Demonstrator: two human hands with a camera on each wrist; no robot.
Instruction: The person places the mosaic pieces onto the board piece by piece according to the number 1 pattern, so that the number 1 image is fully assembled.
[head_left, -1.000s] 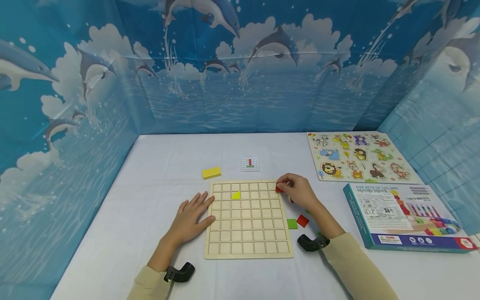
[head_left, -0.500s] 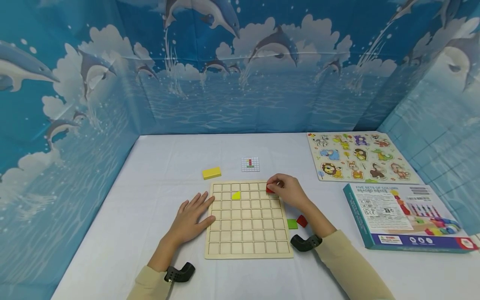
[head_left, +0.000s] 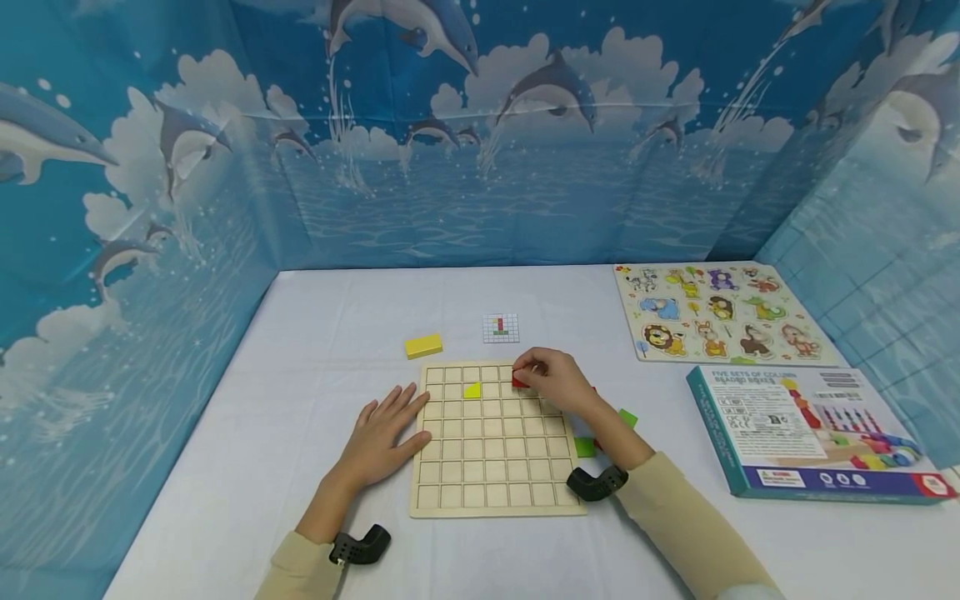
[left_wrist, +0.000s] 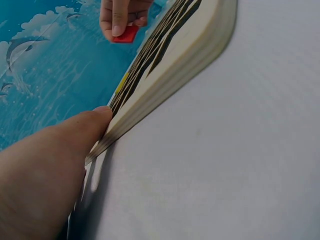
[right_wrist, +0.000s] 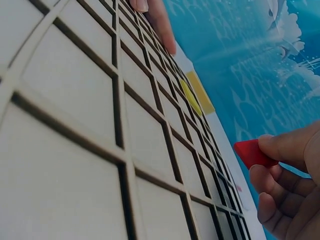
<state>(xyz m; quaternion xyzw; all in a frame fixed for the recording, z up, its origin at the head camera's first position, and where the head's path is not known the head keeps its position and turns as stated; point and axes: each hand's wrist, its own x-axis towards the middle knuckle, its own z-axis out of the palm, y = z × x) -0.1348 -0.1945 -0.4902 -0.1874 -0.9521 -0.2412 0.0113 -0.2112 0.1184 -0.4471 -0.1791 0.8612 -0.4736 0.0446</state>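
A wooden grid board (head_left: 495, 450) lies on the white cloth. My right hand (head_left: 555, 381) pinches a small red square tile (right_wrist: 254, 154) between thumb and fingers, over the board's far rows, right of centre. My left hand (head_left: 379, 437) lies spread at the board's left side, fingertips and thumb on its edge; in the left wrist view the thumb (left_wrist: 92, 122) touches that edge. One small yellow piece (head_left: 472, 390) sits in a cell of the second row. Green tiles (head_left: 584, 447) lie right of the board, and my right forearm partly hides other tiles there.
Behind the board are a yellow block (head_left: 423, 346) and a small printed grid card (head_left: 500, 328) with a coloured pattern. An animal puzzle board (head_left: 708, 333) and a flat toy box (head_left: 783, 408) lie on the right. A dolphin-print curtain (head_left: 465, 208) stands behind and at the sides.
My right hand has carried the red tile leftward from the board's far right corner, over its far rows. The left hand has stayed in place.
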